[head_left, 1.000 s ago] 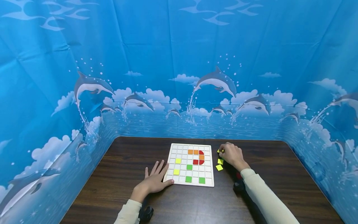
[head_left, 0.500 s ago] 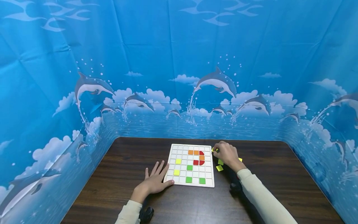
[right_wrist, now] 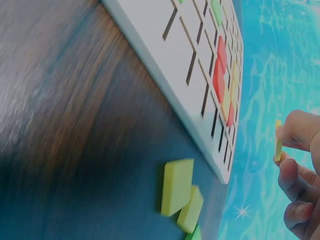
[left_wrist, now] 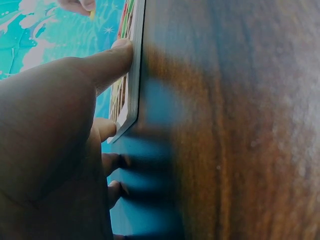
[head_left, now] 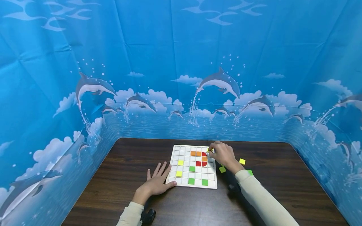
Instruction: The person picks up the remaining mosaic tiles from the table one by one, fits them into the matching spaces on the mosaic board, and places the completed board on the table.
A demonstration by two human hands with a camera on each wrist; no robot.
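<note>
Blue dolphin-printed curtain [head_left: 181, 62] fills the upper half of my head view, and a dark wood surface [head_left: 192, 207] takes up the lower middle. On my feed the yellow tile [right_wrist: 278, 142] sits at the right edge of the right wrist view, edge-on, its flat thin body pinched between thumb and fingertip of the right hand [head_left: 223, 155]; the fingers are closed down to that tile's thickness. From the head view it is over the upper right corner of the white grid board [head_left: 176, 153], though I can't tell how high above it.

Just left of that grip are the red pieces [head_left: 204, 164] and orange pieces [head_left: 193, 153]; I'd worry about a knuckle nudging them, since the hand works so close. With so little edge to hold, the tile could slip, or catch on a raised divider and land tilted.

At the board's lower left, the left hand [head_left: 154, 185] lies flat with fingers spread, thumb touching the rim, grasping nothing. If that thumb eased off, I think a push could slide the board.

Right of centre, loose tiles [head_left: 242, 161] lie around the right forearm; a dragging sleeve [head_left: 263, 197] could scatter them.
</note>
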